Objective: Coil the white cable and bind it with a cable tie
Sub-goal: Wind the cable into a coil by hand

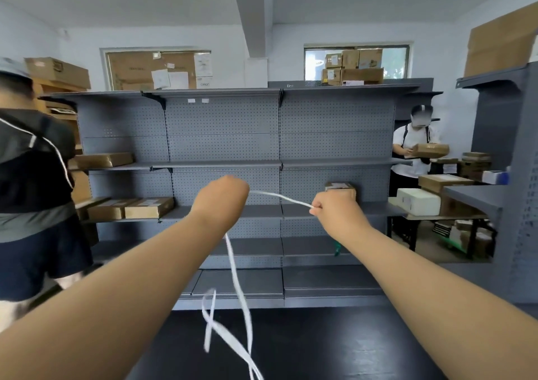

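The left hand [222, 197] is gripping the white cable [232, 263] in a fist, fingers curled round it, and the slack is hanging below in blurred loops. The cable is stretching rightward to the right hand [334, 206], which is pinching it between curled fingers, before grey pegboard shelving [221, 146].

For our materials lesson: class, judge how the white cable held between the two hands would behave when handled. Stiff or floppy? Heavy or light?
Probably floppy: the white cable curves between the left hand and right hand, and its free length dangles in loose crossing loops. Likely light: the right hand's pinch alone holds that end.
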